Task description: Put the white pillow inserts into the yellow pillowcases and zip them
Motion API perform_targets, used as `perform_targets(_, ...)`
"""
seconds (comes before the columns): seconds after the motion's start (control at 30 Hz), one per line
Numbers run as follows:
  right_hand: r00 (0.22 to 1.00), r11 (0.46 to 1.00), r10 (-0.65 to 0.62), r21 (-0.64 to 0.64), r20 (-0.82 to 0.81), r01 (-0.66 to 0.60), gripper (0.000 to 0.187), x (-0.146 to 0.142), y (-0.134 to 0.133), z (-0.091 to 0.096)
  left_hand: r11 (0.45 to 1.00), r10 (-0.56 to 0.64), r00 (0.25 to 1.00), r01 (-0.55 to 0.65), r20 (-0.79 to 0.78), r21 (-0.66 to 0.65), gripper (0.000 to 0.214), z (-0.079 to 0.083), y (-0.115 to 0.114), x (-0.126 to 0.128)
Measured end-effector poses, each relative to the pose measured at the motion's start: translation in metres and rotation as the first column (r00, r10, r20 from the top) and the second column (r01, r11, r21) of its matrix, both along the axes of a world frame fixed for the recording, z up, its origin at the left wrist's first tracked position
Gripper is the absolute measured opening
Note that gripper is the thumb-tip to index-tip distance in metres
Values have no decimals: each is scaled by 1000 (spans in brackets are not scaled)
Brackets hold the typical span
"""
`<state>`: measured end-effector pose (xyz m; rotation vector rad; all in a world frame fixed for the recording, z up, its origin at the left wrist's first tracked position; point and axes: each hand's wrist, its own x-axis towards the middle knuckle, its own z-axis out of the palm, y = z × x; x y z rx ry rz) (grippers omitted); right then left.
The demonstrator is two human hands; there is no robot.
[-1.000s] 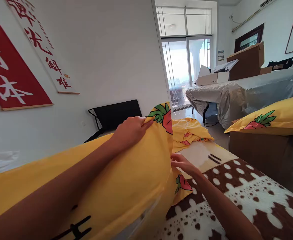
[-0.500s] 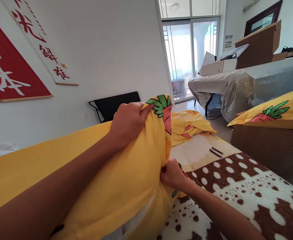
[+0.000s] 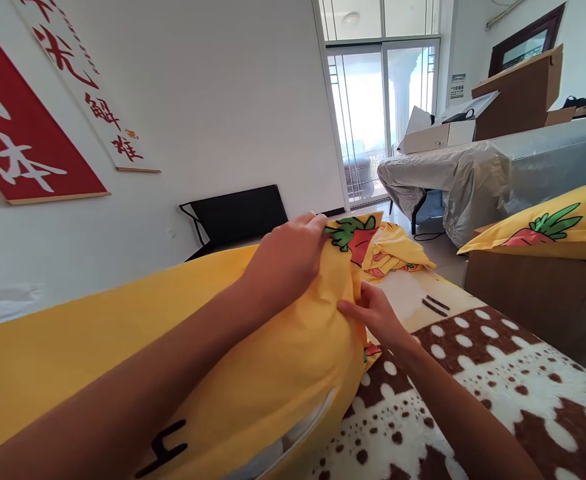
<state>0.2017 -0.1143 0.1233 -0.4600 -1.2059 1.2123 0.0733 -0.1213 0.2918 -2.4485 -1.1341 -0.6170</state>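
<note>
A yellow pillowcase (image 3: pixel 293 347) with a carrot print stands raised in front of me, and something white (image 3: pixel 303 430) shows through a long opening along its lower edge. My left hand (image 3: pixel 293 257) is closed over the top edge, close to the printed carrot corner. Lower on the right side edge, my right hand (image 3: pixel 375 310) pinches the fabric, thumb on the near face and the other fingers behind it. What lies behind the pillowcase is hidden.
A brown and cream patterned blanket (image 3: pixel 473 373) spreads below. Crumpled yellow cloth (image 3: pixel 403 250) lies beyond. Another carrot-print pillow (image 3: pixel 553 227) rests on a cardboard box (image 3: pixel 527 287) at right. A black folding chair (image 3: pixel 243 217) stands by the wall; a plastic-covered table (image 3: pixel 537 157) holds boxes.
The pillowcase's carrot corner has moved right and slightly down with my left hand. My right hand has shifted up and right along the side edge, its grip now with the thumb showing.
</note>
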Motion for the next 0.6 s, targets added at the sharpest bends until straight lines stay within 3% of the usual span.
perform_targets(0.17,1000,999,-11,-32,-10,11,29,-8,-12,-1,996,30,1000,-30,-6,-84,27,-12,-25,27)
perform_targets(0.3,1000,1000,22,-15,11,-22,32,-4,-9,-6,987,-30,1000,30,1,-159,38,-3,-38,23)
perform_targets(0.43,1000,1000,-6,12,14,6,34,4,-6,-6,970,-74,995,57,-67,-235,33,8,-45,15)
perform_targets(0.5,999,998,-23,61,37,20,34,10,-10,-3,985,-70,996,61,-54,-161,43,8,-49,16)
perform_targets(0.6,990,994,-16,105,142,2,31,15,-23,1,990,-106,992,111,-64,89,40,1,-54,26)
